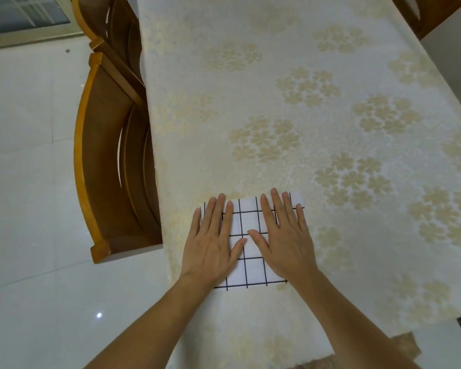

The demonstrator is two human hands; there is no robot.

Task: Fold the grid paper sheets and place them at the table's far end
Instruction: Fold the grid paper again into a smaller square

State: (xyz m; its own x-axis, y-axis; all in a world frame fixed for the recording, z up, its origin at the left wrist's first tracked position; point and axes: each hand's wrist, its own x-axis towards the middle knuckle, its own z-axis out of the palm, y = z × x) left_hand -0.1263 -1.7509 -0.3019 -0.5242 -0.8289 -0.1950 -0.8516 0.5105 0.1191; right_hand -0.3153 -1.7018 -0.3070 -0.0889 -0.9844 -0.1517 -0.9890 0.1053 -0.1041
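Observation:
A white grid paper sheet (250,219) with black lines lies flat near the table's near left corner. Its far edge shows a plain white strip, as if one layer lies over another. My left hand (213,241) presses flat on its left half, fingers spread and pointing away from me. Flat on the right half lies my right hand (285,235), its thumb reaching toward the middle. Both palms cover much of the sheet. Neither hand grips anything.
The table (290,89) wears a cream cloth with pale floral clusters and stretches away from me. Two wooden chairs (109,161) stand along its left side over a glossy white tiled floor (24,182). Another wooden piece shows at the top right.

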